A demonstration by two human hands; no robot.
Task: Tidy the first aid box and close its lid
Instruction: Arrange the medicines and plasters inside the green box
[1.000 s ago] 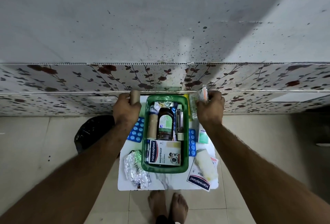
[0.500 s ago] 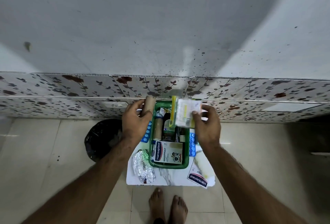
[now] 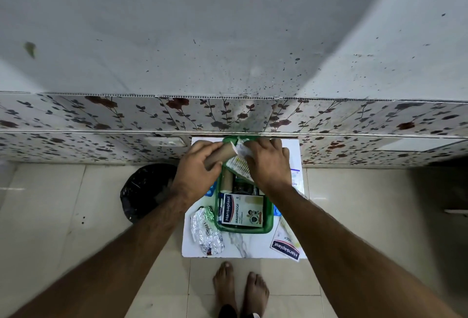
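Both hands [image 3: 235, 165] now over box [image 3: 243, 229]

Left of the glossy green plastic box [image 3: 269, 226], crinkled shiny foil strips [image 3: 206, 234] lie on the smooth marbled tabletop [image 3: 243, 246]; inside, a matt cardboard carton [image 3: 242, 210].

A home: tiled floor [image 3: 63, 216], floral-papered wall base [image 3: 101, 115], black bin bag [image 3: 144, 191], bare feet [image 3: 240, 289].
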